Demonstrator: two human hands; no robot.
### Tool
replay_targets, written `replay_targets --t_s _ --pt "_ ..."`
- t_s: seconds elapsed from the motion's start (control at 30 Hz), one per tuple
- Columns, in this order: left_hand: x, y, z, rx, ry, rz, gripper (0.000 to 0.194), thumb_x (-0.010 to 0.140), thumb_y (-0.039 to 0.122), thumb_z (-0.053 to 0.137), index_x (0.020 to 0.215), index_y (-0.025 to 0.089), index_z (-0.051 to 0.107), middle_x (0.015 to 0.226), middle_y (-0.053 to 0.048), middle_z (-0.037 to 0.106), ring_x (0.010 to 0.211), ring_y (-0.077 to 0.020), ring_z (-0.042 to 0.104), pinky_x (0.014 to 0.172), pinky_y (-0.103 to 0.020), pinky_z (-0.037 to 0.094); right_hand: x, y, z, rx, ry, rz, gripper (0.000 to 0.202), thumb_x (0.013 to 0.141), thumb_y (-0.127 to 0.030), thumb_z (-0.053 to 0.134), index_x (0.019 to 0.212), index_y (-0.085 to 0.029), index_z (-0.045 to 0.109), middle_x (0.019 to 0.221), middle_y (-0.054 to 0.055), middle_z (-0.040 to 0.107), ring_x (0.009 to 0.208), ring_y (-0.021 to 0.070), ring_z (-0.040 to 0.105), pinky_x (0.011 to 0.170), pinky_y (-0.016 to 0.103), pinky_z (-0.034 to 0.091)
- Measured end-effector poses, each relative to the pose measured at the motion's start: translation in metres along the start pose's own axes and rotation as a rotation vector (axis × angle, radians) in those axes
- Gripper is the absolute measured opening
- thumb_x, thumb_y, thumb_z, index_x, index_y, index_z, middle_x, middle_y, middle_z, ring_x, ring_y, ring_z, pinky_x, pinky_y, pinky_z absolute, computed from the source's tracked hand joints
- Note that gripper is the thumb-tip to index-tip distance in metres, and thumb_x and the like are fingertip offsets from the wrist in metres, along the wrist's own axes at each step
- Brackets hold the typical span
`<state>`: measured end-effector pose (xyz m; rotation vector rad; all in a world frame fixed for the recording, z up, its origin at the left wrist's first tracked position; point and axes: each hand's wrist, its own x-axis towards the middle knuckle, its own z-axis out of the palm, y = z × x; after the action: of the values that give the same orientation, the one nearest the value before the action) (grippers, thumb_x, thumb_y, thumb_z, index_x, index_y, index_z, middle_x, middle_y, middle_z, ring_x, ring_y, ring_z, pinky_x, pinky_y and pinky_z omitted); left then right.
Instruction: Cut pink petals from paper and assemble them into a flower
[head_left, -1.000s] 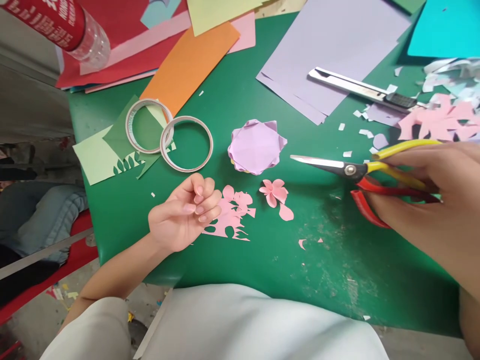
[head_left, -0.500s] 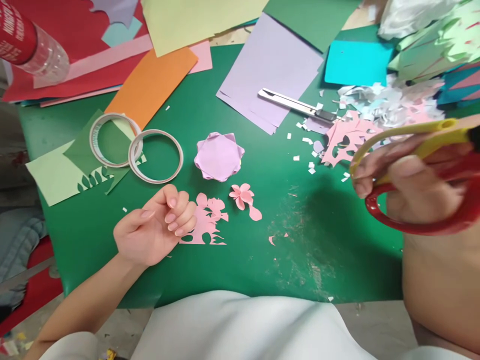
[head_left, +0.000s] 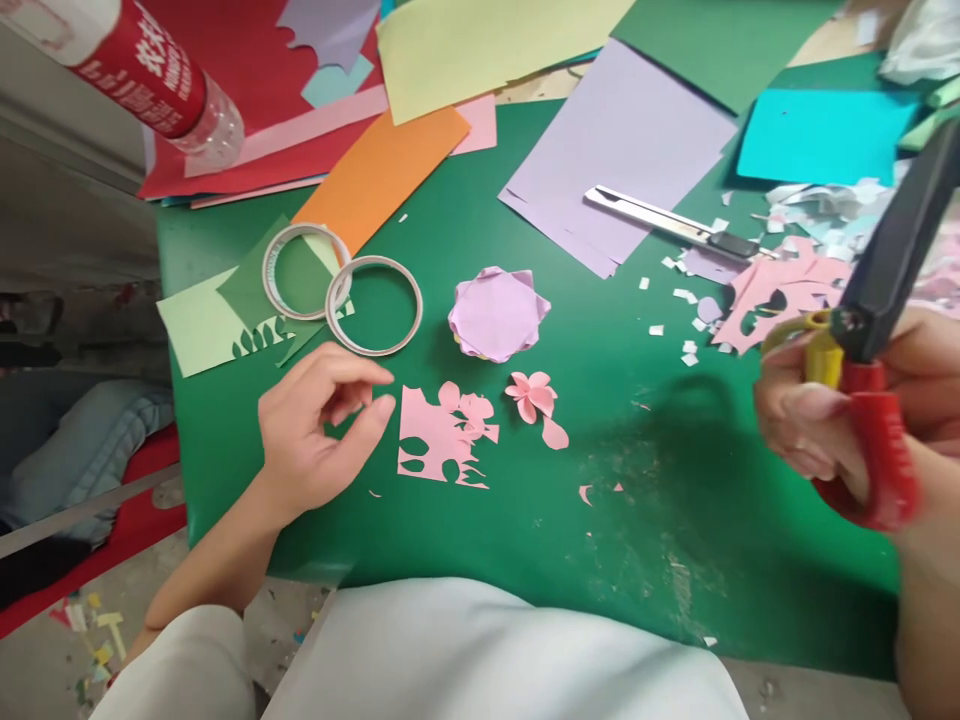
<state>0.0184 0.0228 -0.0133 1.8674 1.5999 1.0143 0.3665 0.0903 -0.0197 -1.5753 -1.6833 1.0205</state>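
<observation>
My right hand [head_left: 832,420] grips red-and-yellow-handled scissors [head_left: 877,330], held up at the right with their black blades pointing up and away. At the left, my left hand [head_left: 322,430] holds nothing; its thumb and index finger are apart. Just right of its fingertips lies a cut pink paper sheet [head_left: 427,430] with holes in it. A small pink paper flower [head_left: 531,397] and a loose pink petal [head_left: 556,434] lie beside that sheet. Behind them sits a folded lilac paper piece [head_left: 499,312].
Two tape rolls [head_left: 374,305] overlap at the back left, near orange paper [head_left: 382,175]. A cutter [head_left: 660,220] lies on lilac sheets [head_left: 622,140]. Paper scraps [head_left: 795,290] are at the right. A bottle [head_left: 157,80] lies at the back left; someone's jeans-clad leg [head_left: 75,450] is beyond the table [head_left: 487,540].
The view has shifted left. My left fingers have uncurled, with thumb and index apart, beside the pink sheet. My right hand has turned the scissors so their blades now show.
</observation>
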Motion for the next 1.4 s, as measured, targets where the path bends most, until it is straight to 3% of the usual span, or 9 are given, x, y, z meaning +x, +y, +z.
replay_targets --t_s 0.1,0.23,0.4,0.5,0.67,0.8,0.93,1.17,1.4 --pt "0.001 -0.006 0.002 0.540 0.029 0.066 0.017 0.088 0.016 0.068 0.104 0.021 0.070 0.088 -0.002 0.061 0.063 -0.0099 0.049 0.060 -0.025 0.040 -0.007 0.001 0.004 -0.158 -0.088 -0.057 0.058 0.074 -0.078 0.071 0.086 -0.025 0.052 0.064 -0.002 0.058 0.042 0.0106 0.050 0.036 0.024 0.038" --pt "0.002 -0.014 0.010 0.704 -0.050 0.036 0.010 0.092 0.018 0.064 0.100 0.019 0.070 0.096 -0.005 0.060 0.071 -0.0120 0.055 0.060 -0.025 0.039 -0.013 0.000 0.008 -0.558 -0.073 -0.353 0.053 0.092 -0.078 0.046 0.095 -0.024 0.049 0.070 0.000 0.065 0.051 0.0125 0.061 0.045 0.023 0.041" --pt "-0.001 -0.009 0.011 0.381 0.067 0.049 0.005 0.094 0.016 0.063 0.092 0.019 0.066 0.092 -0.003 0.069 0.079 -0.0121 0.065 0.063 -0.023 0.047 -0.017 -0.005 0.013 -0.690 -0.026 -0.519 0.050 0.099 -0.072 0.037 0.093 -0.022 0.045 0.060 -0.001 0.061 0.046 0.0116 0.060 0.041 0.020 0.038" --pt "-0.007 0.005 0.011 0.023 0.115 -0.103 0.003 0.095 0.018 0.065 0.097 0.021 0.064 0.089 -0.001 0.074 0.075 -0.0111 0.070 0.061 -0.021 0.052 -0.020 -0.008 0.020 -0.709 0.024 -0.613 0.052 0.100 -0.072 0.030 0.088 -0.022 0.041 0.052 -0.003 0.051 0.039 0.0108 0.051 0.035 0.021 0.030" --pt "-0.018 0.025 0.018 -0.350 0.100 -0.141 0.036 0.092 0.010 0.067 0.123 0.027 0.058 0.082 0.004 0.076 0.079 -0.0125 0.077 0.061 -0.018 0.057 -0.027 -0.017 0.033 -0.714 -0.051 -0.641 0.053 0.097 -0.073 0.028 0.087 -0.022 0.040 0.065 0.002 0.051 0.055 0.0169 0.055 0.043 0.028 0.034" --pt "-0.023 0.029 0.022 -0.249 0.044 -0.073 0.029 0.089 0.008 0.070 0.114 0.023 0.067 0.086 -0.001 0.078 0.069 -0.0126 0.073 0.053 -0.019 0.054 -0.033 -0.023 0.045 -0.715 -0.017 -0.709 0.042 0.094 -0.063 0.047 0.089 -0.022 0.042 0.068 0.001 0.052 0.060 0.0172 0.050 0.052 0.028 0.039" --pt "-0.024 0.032 0.027 -0.176 0.065 0.025 0.021 0.086 0.005 0.071 0.101 0.020 0.068 0.080 -0.001 0.077 0.057 -0.0092 0.063 0.047 -0.020 0.047 -0.032 -0.026 0.052 -0.761 0.070 -0.779 0.035 0.085 -0.053 0.062 0.087 -0.022 0.046 0.063 0.000 0.051 0.056 0.0174 0.044 0.047 0.029 0.034" --pt "-0.028 0.036 0.031 -0.205 0.005 0.010 0.022 0.087 0.002 0.064 0.101 0.019 0.064 0.082 -0.004 0.078 0.062 -0.0112 0.067 0.048 -0.019 0.049 -0.029 -0.026 0.056 -0.796 0.105 -0.874 0.032 0.079 -0.046 0.069 0.083 -0.020 0.051 0.061 0.000 0.055 0.053 0.0165 0.042 0.044 0.028 0.032" --pt "-0.030 0.035 0.033 -0.124 0.019 0.086 0.024 0.084 -0.001 0.067 0.096 0.019 0.063 0.076 -0.001 0.075 0.059 -0.0110 0.068 0.053 -0.020 0.054 -0.029 -0.027 0.060 -0.788 0.199 -0.923 0.030 0.084 -0.045 0.068 0.073 -0.019 0.058 0.053 -0.001 0.052 0.052 0.0143 0.037 0.043 0.027 0.026"
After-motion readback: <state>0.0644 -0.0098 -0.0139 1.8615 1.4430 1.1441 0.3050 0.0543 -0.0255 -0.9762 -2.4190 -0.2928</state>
